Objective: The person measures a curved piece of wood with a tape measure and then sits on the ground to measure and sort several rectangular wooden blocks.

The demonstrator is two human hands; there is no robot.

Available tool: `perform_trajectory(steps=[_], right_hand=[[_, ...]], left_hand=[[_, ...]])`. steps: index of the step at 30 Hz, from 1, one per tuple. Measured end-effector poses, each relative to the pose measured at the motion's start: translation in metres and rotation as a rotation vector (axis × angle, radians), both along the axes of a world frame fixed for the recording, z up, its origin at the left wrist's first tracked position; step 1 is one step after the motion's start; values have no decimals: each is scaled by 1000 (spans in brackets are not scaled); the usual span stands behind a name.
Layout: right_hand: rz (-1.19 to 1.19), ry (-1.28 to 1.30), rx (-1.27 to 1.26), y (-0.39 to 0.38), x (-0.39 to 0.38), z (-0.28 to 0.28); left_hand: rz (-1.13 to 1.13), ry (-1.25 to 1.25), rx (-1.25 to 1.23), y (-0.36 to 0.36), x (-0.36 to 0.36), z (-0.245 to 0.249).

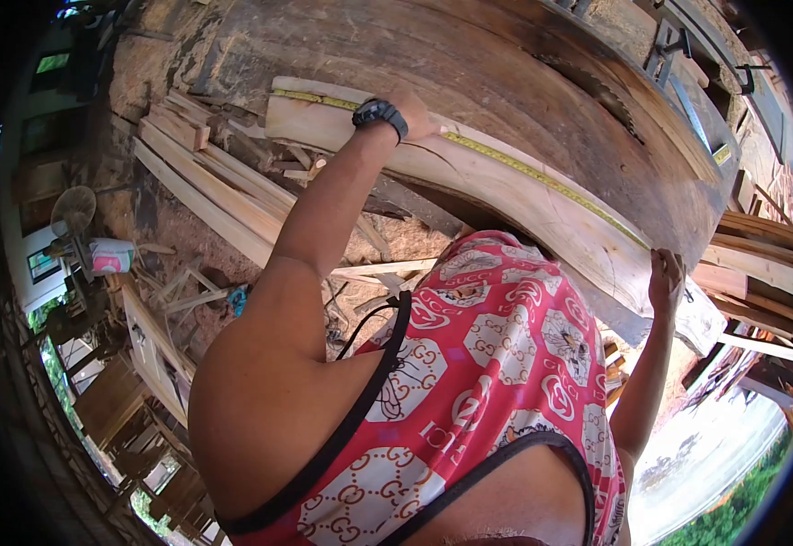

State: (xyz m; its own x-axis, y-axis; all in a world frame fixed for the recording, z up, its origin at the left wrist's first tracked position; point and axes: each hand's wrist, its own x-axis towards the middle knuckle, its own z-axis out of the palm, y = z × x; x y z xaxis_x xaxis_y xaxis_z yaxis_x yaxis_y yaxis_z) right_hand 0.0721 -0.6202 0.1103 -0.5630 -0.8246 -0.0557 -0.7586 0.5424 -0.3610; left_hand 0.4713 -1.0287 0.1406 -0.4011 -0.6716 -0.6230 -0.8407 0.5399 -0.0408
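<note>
Pale slab: here it is, the pale slab (528, 209), lying across the dark wooden bench (469, 64) right in front of the body.
Yellow tape: 1 yellow tape (546, 183), running along the slab's top from its left end to the right hand.
Left hand: the left hand (410, 114) sits over tape and slab; its fingers are largely hidden, so I can't tell how far they open or whether they pinch.
Right hand: fingers of the right hand (666, 278) curl closed where the tape enters, seemingly gripping it.
Tension: best kept taut between the 2 hands, I'd judge.
Tape line: flat, no twist, steady at the left end, for a true reading.
</note>
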Motion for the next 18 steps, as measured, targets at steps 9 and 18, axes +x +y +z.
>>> perform_trajectory(steps=[9, 18], right_hand=[[12, 13, -17, 4, -1, 0], [-20, -261, 184, -6, 2, 30]], left_hand=[[-51, -47, 50, 4, -5, 9], [-133, -70, 64, -4, -13, 19]])
